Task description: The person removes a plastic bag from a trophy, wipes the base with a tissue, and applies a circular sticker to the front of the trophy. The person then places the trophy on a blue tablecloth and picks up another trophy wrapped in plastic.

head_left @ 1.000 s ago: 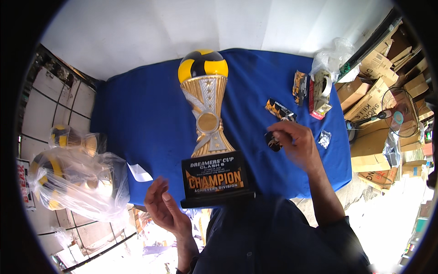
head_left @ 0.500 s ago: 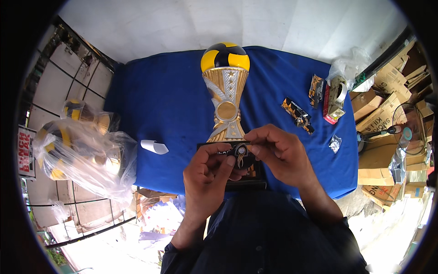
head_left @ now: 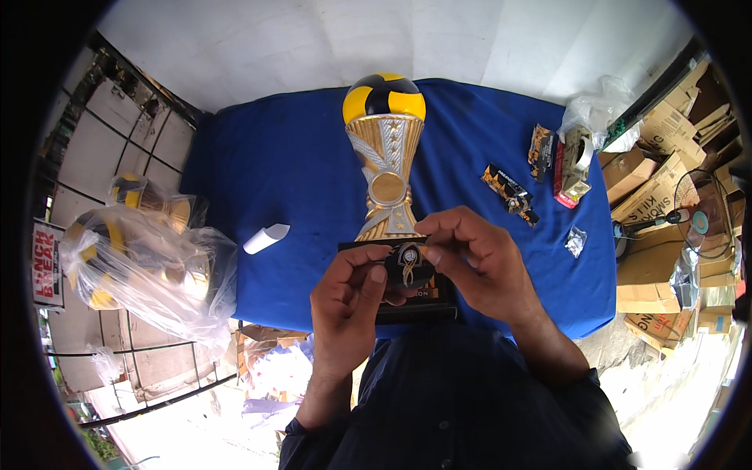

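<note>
A small dark sticker-like piece with a silver-and-gold trophy emblem (head_left: 409, 264) is held between my two hands. My left hand (head_left: 348, 294) grips its left side between thumb and fingers. At its upper right edge, the thumb and fingertips of my right hand (head_left: 474, 262) pinch it. Just beyond is a gold and silver trophy (head_left: 388, 153), topped by a yellow and black ball (head_left: 384, 98), with a blank round gold disc on its stem. The trophy's black base (head_left: 415, 315) lies beneath my hands, partly hidden by them.
A blue cloth (head_left: 290, 164) covers the table. A curled white paper (head_left: 266, 238) lies left; printed black-orange strips (head_left: 507, 192), a tape roll (head_left: 586, 157) and a small clear packet (head_left: 576, 241) lie right. Plastic-wrapped trophies (head_left: 149, 266) stand far left, cardboard boxes (head_left: 650, 274) and a fan (head_left: 699, 219) right.
The curled white paper on the left has turned and shifted slightly. Both hands keep their hold on the emblem piece, which now faces up a little more fully.
</note>
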A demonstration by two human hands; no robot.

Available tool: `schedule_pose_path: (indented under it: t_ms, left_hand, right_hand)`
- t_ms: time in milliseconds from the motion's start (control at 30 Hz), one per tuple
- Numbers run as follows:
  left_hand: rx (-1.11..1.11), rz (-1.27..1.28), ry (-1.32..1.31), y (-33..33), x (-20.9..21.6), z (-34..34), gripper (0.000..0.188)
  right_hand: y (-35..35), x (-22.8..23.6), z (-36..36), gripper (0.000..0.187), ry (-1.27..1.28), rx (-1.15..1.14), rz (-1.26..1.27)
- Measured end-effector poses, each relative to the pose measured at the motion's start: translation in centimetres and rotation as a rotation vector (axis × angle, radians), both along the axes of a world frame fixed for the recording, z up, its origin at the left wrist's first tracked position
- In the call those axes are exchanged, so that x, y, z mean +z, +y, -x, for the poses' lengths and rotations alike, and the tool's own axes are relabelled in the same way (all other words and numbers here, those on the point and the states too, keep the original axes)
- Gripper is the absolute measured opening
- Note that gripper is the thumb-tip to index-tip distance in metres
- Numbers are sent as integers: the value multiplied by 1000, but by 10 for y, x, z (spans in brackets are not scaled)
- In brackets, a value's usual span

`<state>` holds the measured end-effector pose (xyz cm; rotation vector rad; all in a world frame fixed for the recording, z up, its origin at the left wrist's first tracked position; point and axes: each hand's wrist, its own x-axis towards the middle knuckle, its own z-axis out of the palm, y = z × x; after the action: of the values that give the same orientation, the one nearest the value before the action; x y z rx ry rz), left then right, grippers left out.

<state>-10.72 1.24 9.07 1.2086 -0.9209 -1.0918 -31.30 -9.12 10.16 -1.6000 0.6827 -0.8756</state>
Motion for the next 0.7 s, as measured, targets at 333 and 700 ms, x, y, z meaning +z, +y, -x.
schedule_pose_path:
  t_ms: [333, 700]
  left_hand:
    - [44, 16, -10, -5, 10, 5, 24]
    - [48, 77, -72, -7, -7, 15, 32]
  right_hand:
    - [10, 8, 4, 45, 86, 119, 140]
    - [26, -6, -6, 53, 95, -113, 129]
